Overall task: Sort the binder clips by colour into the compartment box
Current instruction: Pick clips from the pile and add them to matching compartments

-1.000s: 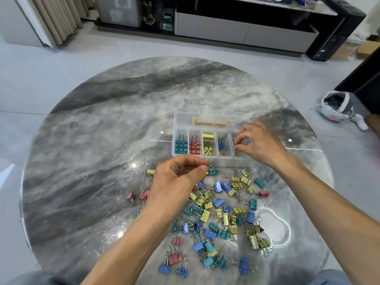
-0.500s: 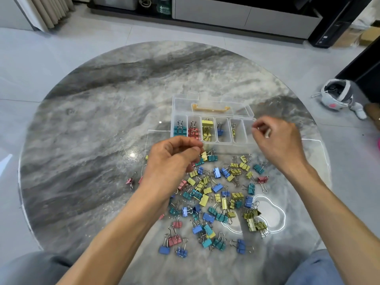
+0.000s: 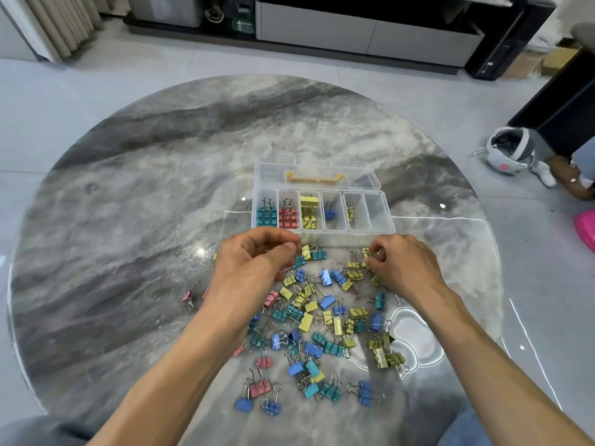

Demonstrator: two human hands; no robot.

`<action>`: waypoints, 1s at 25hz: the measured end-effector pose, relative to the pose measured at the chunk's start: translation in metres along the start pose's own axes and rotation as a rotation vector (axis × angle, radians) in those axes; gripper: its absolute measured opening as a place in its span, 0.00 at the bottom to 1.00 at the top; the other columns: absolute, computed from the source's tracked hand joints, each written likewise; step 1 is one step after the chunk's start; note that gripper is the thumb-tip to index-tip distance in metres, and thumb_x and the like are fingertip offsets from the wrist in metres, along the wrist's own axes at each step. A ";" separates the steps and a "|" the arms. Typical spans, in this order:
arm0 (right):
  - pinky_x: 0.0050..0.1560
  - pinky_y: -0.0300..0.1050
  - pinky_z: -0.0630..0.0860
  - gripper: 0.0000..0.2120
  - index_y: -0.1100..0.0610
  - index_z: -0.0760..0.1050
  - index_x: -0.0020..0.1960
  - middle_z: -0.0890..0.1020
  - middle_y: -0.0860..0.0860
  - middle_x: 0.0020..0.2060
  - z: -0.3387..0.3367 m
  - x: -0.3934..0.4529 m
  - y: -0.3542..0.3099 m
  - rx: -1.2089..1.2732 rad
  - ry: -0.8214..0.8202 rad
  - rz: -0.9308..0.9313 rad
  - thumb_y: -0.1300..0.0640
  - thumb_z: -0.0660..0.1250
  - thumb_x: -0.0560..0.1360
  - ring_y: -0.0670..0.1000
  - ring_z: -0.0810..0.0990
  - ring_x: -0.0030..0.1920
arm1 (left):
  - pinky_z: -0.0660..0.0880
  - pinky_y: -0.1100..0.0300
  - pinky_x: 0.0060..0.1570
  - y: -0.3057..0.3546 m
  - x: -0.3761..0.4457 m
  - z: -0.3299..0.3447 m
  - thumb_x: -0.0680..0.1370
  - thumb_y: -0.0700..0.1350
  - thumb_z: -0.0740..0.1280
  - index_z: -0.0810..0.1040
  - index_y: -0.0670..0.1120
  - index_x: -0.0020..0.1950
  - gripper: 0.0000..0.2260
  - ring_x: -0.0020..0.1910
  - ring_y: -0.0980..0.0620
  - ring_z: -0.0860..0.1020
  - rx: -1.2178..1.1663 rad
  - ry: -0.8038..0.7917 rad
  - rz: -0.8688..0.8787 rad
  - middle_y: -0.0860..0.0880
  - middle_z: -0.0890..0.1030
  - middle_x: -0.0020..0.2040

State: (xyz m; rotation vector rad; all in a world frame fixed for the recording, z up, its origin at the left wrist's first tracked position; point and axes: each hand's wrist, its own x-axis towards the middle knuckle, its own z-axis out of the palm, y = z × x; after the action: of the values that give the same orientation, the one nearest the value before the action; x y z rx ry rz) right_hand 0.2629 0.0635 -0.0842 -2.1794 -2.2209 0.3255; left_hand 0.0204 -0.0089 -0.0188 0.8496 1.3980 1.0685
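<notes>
The right hand (image 3: 406, 264) pinches a yellow clip (image 3: 371, 256) at the far edge of the pile (image 3: 325, 320), while the left hand (image 3: 254, 268) hovers curled, and I cannot tell if it holds anything. The small, bright clips lie tangled just in front of the box (image 3: 370, 231). Their wire handles could snag and drag a neighbour into the wrong compartment.

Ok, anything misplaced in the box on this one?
Possibly. In the compartment box, one yellowish clip sits alone in the fifth compartment, though the yellow clips fill the third. It may be a different shade.
</notes>
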 end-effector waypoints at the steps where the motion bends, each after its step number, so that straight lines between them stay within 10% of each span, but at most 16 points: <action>1: 0.44 0.45 0.73 0.04 0.50 0.81 0.46 0.84 0.50 0.45 0.000 -0.001 0.000 0.010 -0.005 0.019 0.52 0.68 0.75 0.55 0.79 0.47 | 0.78 0.65 0.38 0.000 0.000 0.000 0.77 0.37 0.70 0.84 0.47 0.46 0.06 0.45 0.49 0.83 -0.002 -0.002 0.005 0.49 0.86 0.44; 4: 0.43 0.45 0.76 0.05 0.50 0.80 0.41 0.84 0.48 0.40 -0.017 -0.009 0.001 0.097 -0.003 0.047 0.55 0.70 0.75 0.51 0.81 0.42 | 0.77 0.63 0.39 -0.001 -0.002 0.000 0.77 0.37 0.70 0.84 0.48 0.45 0.07 0.43 0.50 0.82 -0.001 -0.007 0.027 0.49 0.86 0.44; 9: 0.30 0.39 0.73 0.02 0.58 0.82 0.43 0.83 0.54 0.34 -0.051 -0.051 -0.046 1.381 -0.523 0.079 0.62 0.71 0.73 0.48 0.78 0.32 | 0.79 0.59 0.49 -0.004 -0.004 0.006 0.75 0.41 0.73 0.86 0.49 0.48 0.05 0.48 0.51 0.84 0.006 -0.117 -0.009 0.51 0.87 0.46; 12: 0.35 0.42 0.75 0.04 0.60 0.82 0.44 0.83 0.54 0.35 -0.039 -0.059 -0.068 1.411 -0.461 0.040 0.60 0.72 0.71 0.49 0.80 0.36 | 0.80 0.58 0.48 -0.005 -0.007 0.009 0.68 0.48 0.75 0.86 0.46 0.49 0.12 0.45 0.50 0.85 -0.041 -0.201 -0.024 0.48 0.87 0.43; 17: 0.41 0.48 0.81 0.03 0.54 0.80 0.44 0.83 0.47 0.36 -0.022 -0.068 -0.081 0.956 0.082 -0.169 0.60 0.72 0.76 0.49 0.82 0.38 | 0.75 0.66 0.31 -0.015 -0.006 0.012 0.69 0.52 0.78 0.82 0.56 0.40 0.07 0.27 0.61 0.77 0.528 0.158 0.261 0.54 0.80 0.28; 22: 0.42 0.45 0.81 0.01 0.59 0.81 0.45 0.86 0.53 0.38 -0.028 -0.063 -0.079 1.280 0.020 0.032 0.63 0.71 0.76 0.51 0.84 0.39 | 0.82 0.59 0.40 -0.009 -0.004 0.010 0.78 0.38 0.69 0.83 0.38 0.50 0.05 0.38 0.46 0.84 -0.201 -0.074 -0.125 0.40 0.85 0.40; 25: 0.40 0.44 0.81 0.02 0.64 0.81 0.46 0.85 0.57 0.37 -0.029 -0.063 -0.076 1.447 -0.093 0.137 0.65 0.70 0.75 0.52 0.83 0.37 | 0.81 0.59 0.43 -0.012 -0.001 0.009 0.69 0.40 0.76 0.83 0.41 0.51 0.12 0.39 0.49 0.83 -0.126 -0.113 -0.050 0.42 0.85 0.42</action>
State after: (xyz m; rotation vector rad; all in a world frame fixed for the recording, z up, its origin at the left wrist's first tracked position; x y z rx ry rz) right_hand 0.1942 0.0047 -0.0358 -1.3870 -1.0424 1.4408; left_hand 0.0301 -0.0128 -0.0298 0.7677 1.2385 1.0433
